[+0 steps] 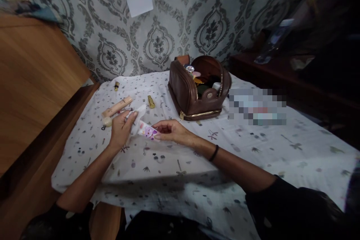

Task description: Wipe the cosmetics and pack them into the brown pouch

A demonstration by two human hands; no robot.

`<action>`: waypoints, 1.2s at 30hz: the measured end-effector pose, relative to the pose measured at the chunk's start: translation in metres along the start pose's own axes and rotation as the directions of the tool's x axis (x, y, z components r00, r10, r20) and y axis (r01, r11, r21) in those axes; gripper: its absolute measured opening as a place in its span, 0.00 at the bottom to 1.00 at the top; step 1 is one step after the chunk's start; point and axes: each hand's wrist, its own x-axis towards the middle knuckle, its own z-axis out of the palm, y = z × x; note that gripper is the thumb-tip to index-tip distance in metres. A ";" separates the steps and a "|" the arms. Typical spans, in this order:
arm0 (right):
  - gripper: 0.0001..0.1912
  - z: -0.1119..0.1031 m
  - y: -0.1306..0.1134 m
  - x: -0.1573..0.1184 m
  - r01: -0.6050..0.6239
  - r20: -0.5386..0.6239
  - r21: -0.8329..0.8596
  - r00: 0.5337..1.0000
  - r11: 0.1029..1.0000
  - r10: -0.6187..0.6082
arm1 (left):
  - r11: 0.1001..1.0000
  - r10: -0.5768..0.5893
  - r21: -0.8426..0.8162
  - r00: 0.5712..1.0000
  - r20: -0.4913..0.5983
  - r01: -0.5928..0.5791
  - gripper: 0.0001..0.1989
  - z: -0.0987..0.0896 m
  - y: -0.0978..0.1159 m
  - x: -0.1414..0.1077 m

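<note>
My left hand [122, 127] is closed around a white tissue or wipe [137, 114], whose loose end sticks up past my thumb. Between both hands lies a small white and purple tube [148, 132] with a cartoon print. The fingers of my right hand [173, 132] pinch its right end, while the tissue touches its left end. Just beyond my left hand rest a peach-coloured tube [116, 107] and a small round pale item [107, 122]. A gold-coloured small bottle or lipstick [151, 102] lies past the tissue.
An unzipped brown cosmetic bag [182, 93] holding several items stands at the back of the patterned cloth [174, 161]. A tiny dark and gold vial [116, 86] sits at the far left. A clear bottle [274, 41] stands on a dark surface at right. Wooden furniture [36, 82] borders the left.
</note>
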 end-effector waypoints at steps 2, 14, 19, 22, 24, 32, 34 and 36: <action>0.29 0.000 0.002 0.000 -0.032 0.021 0.037 0.999 0.999 0.031 | 0.999 0.024 -0.037 0.998 -0.064 -0.027 0.21 0.012 0.001 0.003; 0.26 0.008 -0.003 0.001 -0.001 -0.070 0.190 0.997 0.982 0.015 | 0.918 -0.132 -0.385 0.989 -0.061 0.099 0.10 0.073 -0.005 -0.013; 0.28 0.005 -0.006 0.002 0.033 -0.164 0.151 0.986 0.988 -0.008 | 0.975 -0.047 -0.211 0.992 0.118 0.071 0.12 0.069 -0.004 -0.032; 0.25 0.003 -0.008 0.004 0.090 -0.251 0.107 0.966 0.990 -0.061 | 0.979 -0.040 -0.192 0.986 0.162 0.071 0.13 0.062 -0.005 -0.036; 0.24 0.003 -0.008 0.004 0.139 -0.300 0.114 0.949 0.984 -0.099 | 0.977 -0.061 -0.189 0.977 0.203 0.100 0.14 0.059 -0.004 -0.039; 0.25 0.006 -0.009 0.004 0.203 -0.321 0.062 0.931 0.977 -0.173 | 0.845 -0.336 -0.366 0.919 0.204 0.390 0.23 0.070 -0.011 -0.046; 0.23 0.006 -0.019 -0.001 0.240 -0.335 0.007 0.915 0.971 -0.224 | 0.829 -0.361 -0.393 0.918 0.166 0.397 0.24 0.070 -0.012 -0.040; 0.21 0.005 -0.035 -0.009 0.273 -0.341 -0.095 0.895 0.957 -0.289 | 0.846 -0.349 -0.375 0.925 0.147 0.379 0.24 0.069 -0.010 -0.033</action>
